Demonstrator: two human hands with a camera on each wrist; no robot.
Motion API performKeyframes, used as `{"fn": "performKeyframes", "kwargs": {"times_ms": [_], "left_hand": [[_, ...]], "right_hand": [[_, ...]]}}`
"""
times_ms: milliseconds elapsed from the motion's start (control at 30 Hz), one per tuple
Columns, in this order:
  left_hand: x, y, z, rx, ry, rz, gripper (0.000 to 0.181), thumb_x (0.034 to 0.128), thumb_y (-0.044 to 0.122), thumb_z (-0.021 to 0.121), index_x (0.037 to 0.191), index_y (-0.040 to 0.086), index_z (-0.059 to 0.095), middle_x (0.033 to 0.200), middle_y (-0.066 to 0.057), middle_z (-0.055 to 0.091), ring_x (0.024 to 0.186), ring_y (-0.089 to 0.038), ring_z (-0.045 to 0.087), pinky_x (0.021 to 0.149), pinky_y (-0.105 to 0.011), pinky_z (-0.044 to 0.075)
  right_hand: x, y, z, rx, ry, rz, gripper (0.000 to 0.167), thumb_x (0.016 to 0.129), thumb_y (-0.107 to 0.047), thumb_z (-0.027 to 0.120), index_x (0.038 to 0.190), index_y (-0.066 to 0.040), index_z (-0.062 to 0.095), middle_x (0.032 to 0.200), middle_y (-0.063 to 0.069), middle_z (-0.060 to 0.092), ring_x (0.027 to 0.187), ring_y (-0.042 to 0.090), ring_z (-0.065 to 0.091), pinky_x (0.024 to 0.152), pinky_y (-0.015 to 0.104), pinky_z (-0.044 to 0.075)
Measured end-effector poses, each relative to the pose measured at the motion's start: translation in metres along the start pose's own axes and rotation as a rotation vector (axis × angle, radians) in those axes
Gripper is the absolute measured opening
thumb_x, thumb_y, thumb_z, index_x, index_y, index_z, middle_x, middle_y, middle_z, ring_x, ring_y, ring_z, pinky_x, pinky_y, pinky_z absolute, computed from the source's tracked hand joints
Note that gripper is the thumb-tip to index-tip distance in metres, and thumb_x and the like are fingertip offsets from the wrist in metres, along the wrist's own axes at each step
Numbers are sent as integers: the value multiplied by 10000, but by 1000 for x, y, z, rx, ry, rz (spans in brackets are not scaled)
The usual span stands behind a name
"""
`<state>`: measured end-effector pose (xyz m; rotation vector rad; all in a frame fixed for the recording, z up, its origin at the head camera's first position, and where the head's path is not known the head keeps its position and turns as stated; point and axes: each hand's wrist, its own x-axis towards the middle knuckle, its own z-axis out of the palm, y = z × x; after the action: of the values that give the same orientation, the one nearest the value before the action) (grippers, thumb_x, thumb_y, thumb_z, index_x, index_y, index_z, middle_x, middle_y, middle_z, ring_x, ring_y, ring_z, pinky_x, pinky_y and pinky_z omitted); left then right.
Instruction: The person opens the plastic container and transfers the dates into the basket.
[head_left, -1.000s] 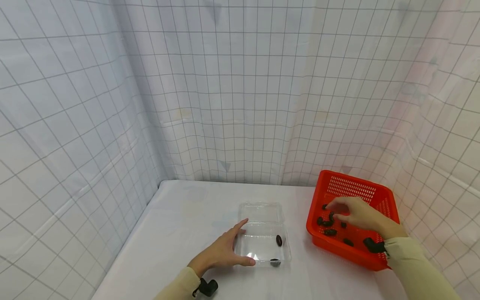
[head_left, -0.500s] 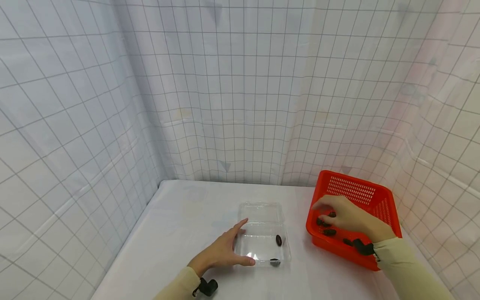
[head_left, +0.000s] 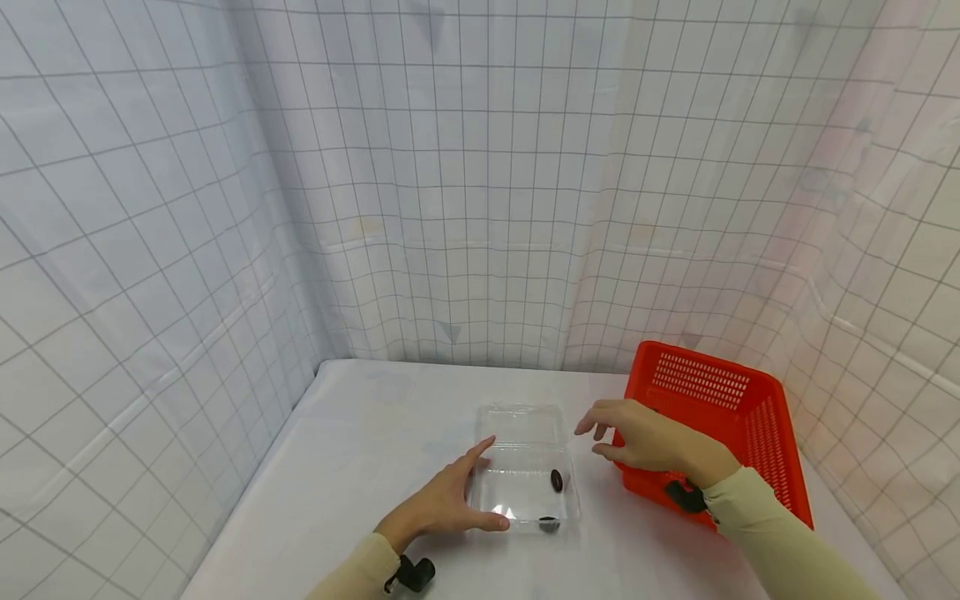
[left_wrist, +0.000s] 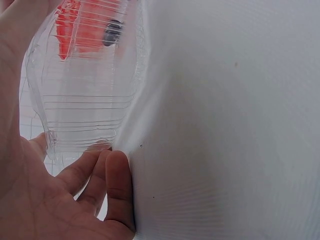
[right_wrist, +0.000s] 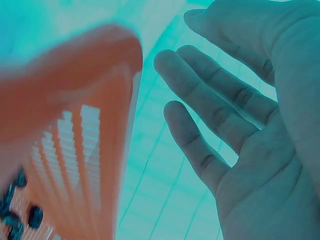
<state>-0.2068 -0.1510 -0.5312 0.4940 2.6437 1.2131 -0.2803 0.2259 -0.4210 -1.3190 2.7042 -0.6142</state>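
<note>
A clear plastic clamshell box [head_left: 517, 492] lies with its lid laid back on the table. My left hand [head_left: 446, 504] grips its left end, thumb along the front wall and fingers at the back. Inside, toward the right, is a dark oval piece [head_left: 556, 481] like a date. A second dark spot [head_left: 549, 524] shows at the front wall; whether it is a separate piece or a reflection, I cannot tell. My right hand [head_left: 645, 433] hovers over the left rim of the red basket [head_left: 712, 367], fingers loosely bent, thumb apart, with nothing visible between them.
Several dark pieces [right_wrist: 35, 216] lie in the basket, mostly hidden by the right hand in the head view. The white table [head_left: 360, 442] ends at grid-patterned white curtains [head_left: 480, 208] behind and on both sides.
My right hand has moved left from over the basket's inside to its left rim, toward the box. The left hand and the box have stayed in place.
</note>
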Motion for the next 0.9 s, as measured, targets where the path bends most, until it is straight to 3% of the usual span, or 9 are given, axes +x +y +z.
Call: {"fn": "performKeyframes", "kwargs": {"times_ms": [167,333,433,633,767,900], "left_hand": [[0,-1,0,-4,-4,1,1314,857,537,1021,1878,250,245,1748,-175,589,1619,-444,559,1288,-740,472],[0,-1,0,-5,-5,-1,1314,858,549,1016,1878,255,243,1749,-174,589,1602,-433,574,1276,-729,490],[0,0,0,-8,0,5,1311,859,532,1020,1878,248,246,1744,-177,593,1598,-433,579,1268,-723,497],[-2,2,2,-10,-3,14,1292,875,519,1012,1877,235,248,1737,-188,592,1574,-427,591,1242,-713,511],[-2,3,1,-13,-7,9,1288,878,543,999,1877,238,245,1738,-185,592,1575,-431,589,1245,-728,510],[-1,1,0,-15,-5,1,1290,876,571,992,1876,247,245,1740,-177,594,1586,-419,580,1264,-730,496]], "right_hand": [[24,-11,15,0,-108,-72,277,1075,-82,834,1327,-192,806,1319,-22,819,1125,136,817,1028,344,680],[48,-19,30,-12,-222,-78,266,1067,-107,856,1324,-152,811,1315,25,824,1120,98,812,1060,414,688],[59,-22,39,-33,-275,-72,270,1053,-102,876,1316,-108,812,1301,52,834,1106,108,824,1051,391,688],[69,-27,53,-79,-350,39,250,1007,-99,926,1238,-130,834,1151,8,841,970,79,757,944,265,663],[71,-32,57,-89,-369,122,269,976,-99,958,1214,-170,853,1088,-12,837,893,48,701,908,255,663],[73,-36,56,-107,-376,140,303,958,-70,966,1218,-183,859,1087,-13,835,909,59,706,918,261,672]]}}
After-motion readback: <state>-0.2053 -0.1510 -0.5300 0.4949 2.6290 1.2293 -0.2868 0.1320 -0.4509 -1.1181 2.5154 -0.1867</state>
